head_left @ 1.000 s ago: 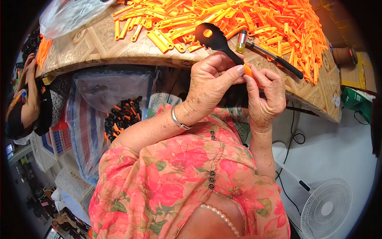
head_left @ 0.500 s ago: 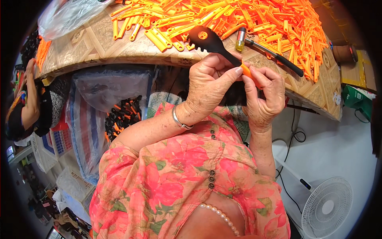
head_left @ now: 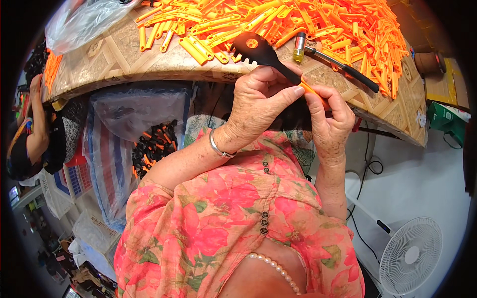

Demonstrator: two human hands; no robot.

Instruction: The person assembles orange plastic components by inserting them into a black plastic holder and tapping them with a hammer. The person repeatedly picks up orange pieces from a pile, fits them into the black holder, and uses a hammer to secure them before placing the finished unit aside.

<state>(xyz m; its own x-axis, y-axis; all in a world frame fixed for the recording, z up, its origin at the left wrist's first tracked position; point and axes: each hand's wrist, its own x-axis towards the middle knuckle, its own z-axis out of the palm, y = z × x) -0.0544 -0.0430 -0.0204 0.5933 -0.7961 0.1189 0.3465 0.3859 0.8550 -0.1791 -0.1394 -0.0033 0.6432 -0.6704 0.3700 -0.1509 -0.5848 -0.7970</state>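
Observation:
My left hand (head_left: 258,102) is closed around the neck of a black spaghetti server (head_left: 256,50), whose toothed head with a round hole points up and left over the table edge. An orange handle (head_left: 312,93) meets the lower end of its neck. The fingers of my right hand (head_left: 330,116) pinch that handle, my left thumb lying against the joint. How far the neck sits inside the handle is hidden by my fingers. Just beyond my hands, a mallet (head_left: 343,67) with a black grip and a yellow-ended metal head lies on the table.
A large pile of orange handles (head_left: 343,30) covers the table (head_left: 114,54). Below the edge, a striped bag (head_left: 104,164) holds black-and-orange pieces (head_left: 151,149). A clear plastic bag (head_left: 84,25) lies at far left, near another person's arm (head_left: 37,124). A white fan (head_left: 411,255) stands at lower right.
My right fingers have shifted slightly on the orange handle, which appears turned so more of its edge shows. The black server stays in my left hand, nearly in place.

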